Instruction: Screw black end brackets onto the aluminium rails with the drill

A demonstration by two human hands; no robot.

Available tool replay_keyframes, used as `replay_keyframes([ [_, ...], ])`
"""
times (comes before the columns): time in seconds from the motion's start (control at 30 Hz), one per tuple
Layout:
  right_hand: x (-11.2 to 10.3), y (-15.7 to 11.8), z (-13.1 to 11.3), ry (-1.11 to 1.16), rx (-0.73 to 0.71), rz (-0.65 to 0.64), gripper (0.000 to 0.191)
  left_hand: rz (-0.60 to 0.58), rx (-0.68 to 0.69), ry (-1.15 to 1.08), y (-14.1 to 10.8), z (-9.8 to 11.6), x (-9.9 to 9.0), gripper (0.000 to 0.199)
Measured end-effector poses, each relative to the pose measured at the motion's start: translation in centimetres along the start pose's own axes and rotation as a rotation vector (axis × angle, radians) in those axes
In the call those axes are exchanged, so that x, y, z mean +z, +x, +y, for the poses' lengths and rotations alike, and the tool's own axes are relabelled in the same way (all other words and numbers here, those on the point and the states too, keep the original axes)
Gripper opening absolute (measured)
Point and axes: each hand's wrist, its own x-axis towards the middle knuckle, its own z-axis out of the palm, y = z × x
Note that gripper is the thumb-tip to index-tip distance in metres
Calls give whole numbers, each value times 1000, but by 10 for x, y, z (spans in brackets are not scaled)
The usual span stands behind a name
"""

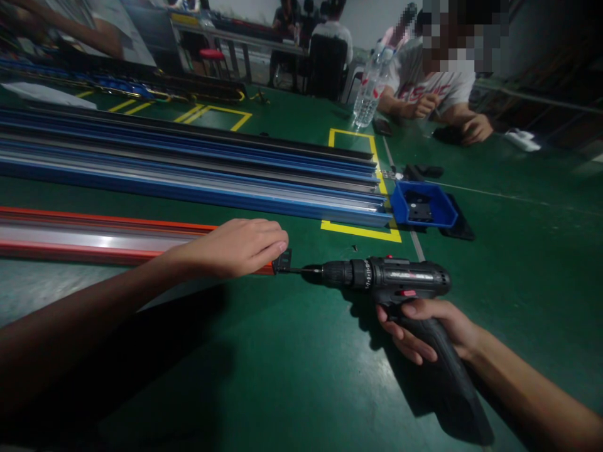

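My right hand point(428, 326) is wrapped round the grip of a black cordless drill point(405, 276), which points left. Its thin bit meets a small black end cap point(283, 260) at the right end of a red-orange metal profile point(117, 238). Over that same end lies my left hand point(240, 246), its fingers curled down round the profile near the cap. The fingertips of my left hand are hidden behind the profile. A small dark screw point(355, 248) appears to lie on the green table just above the drill's chuck.
Several long blue profiles point(198, 182) lie side by side beyond the red one. At their right end stands a blue bin point(426, 204) with black parts inside. Clear plastic bottles point(370, 94) stand farther back. A person point(428, 81) sits across the green table point(301, 376).
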Motion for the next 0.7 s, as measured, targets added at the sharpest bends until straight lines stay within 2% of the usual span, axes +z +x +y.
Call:
replay_keyframes([
  [0.7,-1,0,1,-23,0,-16,28,-15,-16,3,1,1,0,43],
])
